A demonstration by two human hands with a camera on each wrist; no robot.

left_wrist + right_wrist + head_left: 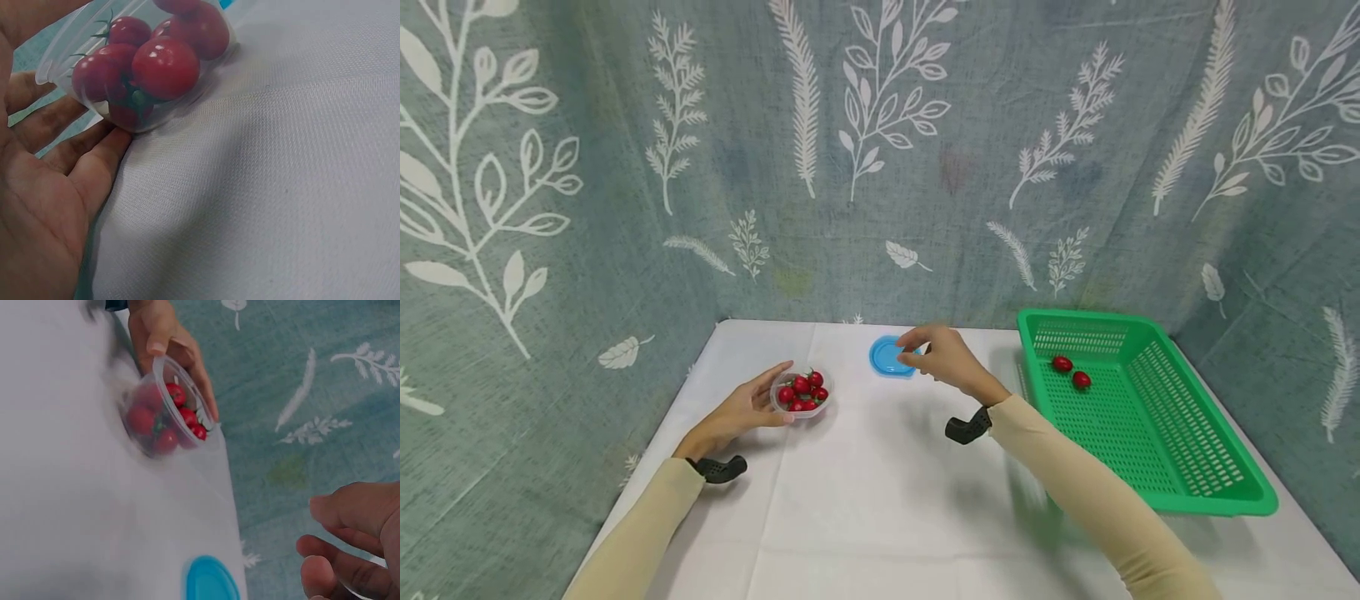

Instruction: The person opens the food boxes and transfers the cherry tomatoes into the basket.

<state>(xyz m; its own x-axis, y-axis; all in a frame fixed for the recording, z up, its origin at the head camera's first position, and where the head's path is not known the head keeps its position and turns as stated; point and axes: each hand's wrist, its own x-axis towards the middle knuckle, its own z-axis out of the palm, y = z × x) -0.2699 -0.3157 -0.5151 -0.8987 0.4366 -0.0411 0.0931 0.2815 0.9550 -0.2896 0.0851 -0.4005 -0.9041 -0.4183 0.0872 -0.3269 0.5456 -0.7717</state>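
Observation:
My left hand (737,412) holds a small clear plastic container (808,413) on the white table, thumb at its near side and fingers round the far side. Red cherry tomatoes (165,69), several with green stems, fill the container, which has no lid on. Over the right edge of a blue lid (884,357) hovers my right hand (946,360), its fingers loosely bent. In the right wrist view those fingers (356,506) hold nothing and stand apart from the lid, which lies flat on the table.
A green slotted plastic basket (1120,425) stands at the right of the table, with two red tomatoes (1062,364) near its left wall. White cloth (850,508) covers the table. Grey-green curtains (880,250) with white leaf prints hang behind and at both sides.

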